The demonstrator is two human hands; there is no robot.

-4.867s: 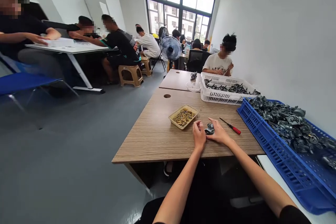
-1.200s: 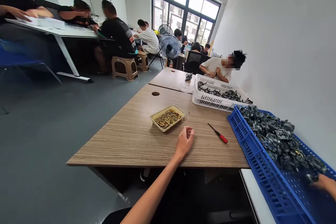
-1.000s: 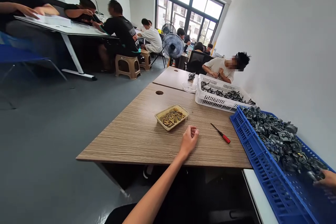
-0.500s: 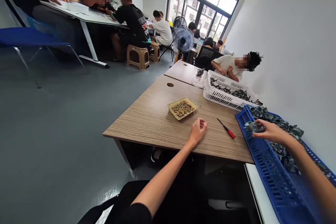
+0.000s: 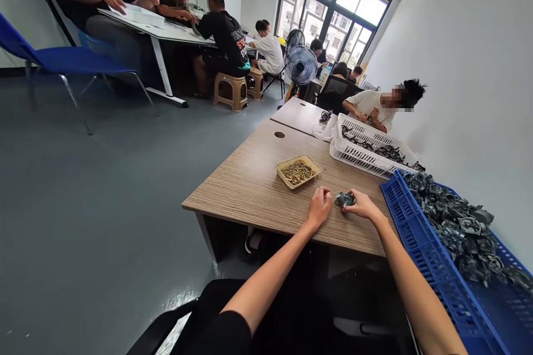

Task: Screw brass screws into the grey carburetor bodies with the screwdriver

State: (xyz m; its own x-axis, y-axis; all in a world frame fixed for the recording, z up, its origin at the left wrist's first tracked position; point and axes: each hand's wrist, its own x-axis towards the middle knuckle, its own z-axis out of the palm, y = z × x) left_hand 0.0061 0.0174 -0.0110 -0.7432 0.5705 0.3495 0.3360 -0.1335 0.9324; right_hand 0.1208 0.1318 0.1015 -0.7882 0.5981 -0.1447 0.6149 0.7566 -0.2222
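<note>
Right hand (image 5: 360, 204): grips a metal part (image 5: 343, 199) between thumb and fingertips, closed down to the width of the piece.
Left hand (image 5: 320, 205): rests with fingers curled in; cannot tell if holding anything inside.
Metal part: grey, irregular in outline; sits low over the near part of the wooden table (image 5: 250, 188), just right of the left hand; cannot tell if touching the tabletop.
Cream tray (image 5: 283, 178): stands on the table, just beyond the left hand; filled with small gold-coloured pieces (image 5: 297, 172).
Blue crate (image 5: 425, 258): runs along the right side of the table; heaped with dark metal parts (image 5: 462, 227).
White basket (image 5: 366, 162): stands past the cream tray, to its right; contains more dark parts.
Co-worker (image 5: 370, 106): sits behind the white basket, head bent, in a pale shirt.
</note>
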